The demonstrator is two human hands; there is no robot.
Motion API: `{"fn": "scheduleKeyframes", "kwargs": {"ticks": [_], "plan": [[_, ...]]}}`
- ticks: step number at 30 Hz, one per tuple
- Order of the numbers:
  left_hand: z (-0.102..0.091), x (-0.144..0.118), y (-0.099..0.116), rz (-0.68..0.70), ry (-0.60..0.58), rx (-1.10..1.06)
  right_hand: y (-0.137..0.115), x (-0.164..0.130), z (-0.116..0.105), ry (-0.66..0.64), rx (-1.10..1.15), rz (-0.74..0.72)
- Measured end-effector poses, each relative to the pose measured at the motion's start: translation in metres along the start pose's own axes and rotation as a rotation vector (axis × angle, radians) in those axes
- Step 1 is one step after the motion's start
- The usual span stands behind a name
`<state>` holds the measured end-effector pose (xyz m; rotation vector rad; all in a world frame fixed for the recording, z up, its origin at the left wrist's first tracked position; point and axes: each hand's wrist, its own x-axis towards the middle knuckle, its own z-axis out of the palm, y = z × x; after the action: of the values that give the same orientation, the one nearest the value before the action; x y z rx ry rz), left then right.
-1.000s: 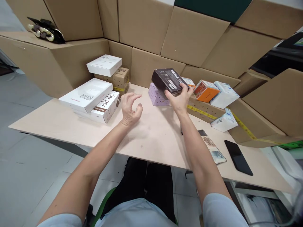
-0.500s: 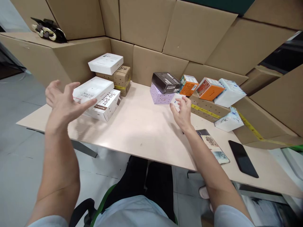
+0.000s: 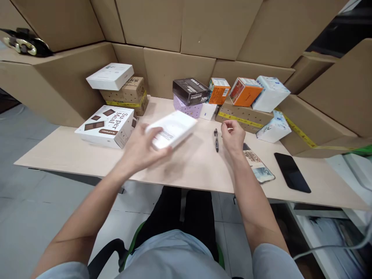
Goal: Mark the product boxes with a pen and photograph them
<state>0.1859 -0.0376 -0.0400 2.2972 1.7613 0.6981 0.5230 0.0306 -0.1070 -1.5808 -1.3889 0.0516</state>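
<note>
My left hand (image 3: 142, 149) grips a white power bank box (image 3: 173, 128) by its left end and holds it tilted over the middle of the table; motion smears its print. To its left lies a white "Su-per Meal" box (image 3: 107, 124) with chocolate bars pictured on top. My right hand (image 3: 233, 135) is over the table with its fingers curled in, and nothing shows in them. Just left of it is a black pen (image 3: 216, 140). A phone in a patterned case (image 3: 258, 164) lies partly behind my right wrist.
At the back left, a white box (image 3: 110, 76) rests on brown dotted boxes (image 3: 135, 93). A black box (image 3: 191, 91) sits on a purple one (image 3: 186, 107). Orange boxes (image 3: 245, 92) and blue-white boxes (image 3: 270, 93) stand at the back right. A black phone (image 3: 292, 172) lies near the right front.
My left hand has closed on the power bank box, lifted it off the Su-per Meal box and carried it right. My right hand has curled its fingers. The view has shifted.
</note>
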Motion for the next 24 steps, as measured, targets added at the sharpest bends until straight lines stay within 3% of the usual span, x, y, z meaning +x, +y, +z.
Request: {"fn": "scheduleKeyframes", "kwargs": {"ticks": [2,6,10,14,18,24], "plan": [[0.03,0.005,0.027,0.004,-0.123,0.092,0.004,-0.002,-0.003,-0.115,-0.145,0.048],[0.071,0.007,0.056,0.023,-0.204,0.248,0.002,-0.005,-0.007,-0.37,-0.402,0.177],[0.081,-0.001,0.068,0.163,-0.277,0.348,-0.004,-0.007,-0.007,-0.554,-0.542,0.238],[0.08,-0.006,0.075,0.349,-0.32,0.418,-0.004,-0.007,-0.006,-0.595,-0.529,0.236],[0.087,-0.008,0.081,0.573,-0.22,0.533,0.001,-0.004,-0.003,-0.62,-0.54,0.237],[0.111,-0.01,0.081,0.92,0.093,0.517,0.007,0.001,0.0,-0.607,-0.531,0.27]]}}
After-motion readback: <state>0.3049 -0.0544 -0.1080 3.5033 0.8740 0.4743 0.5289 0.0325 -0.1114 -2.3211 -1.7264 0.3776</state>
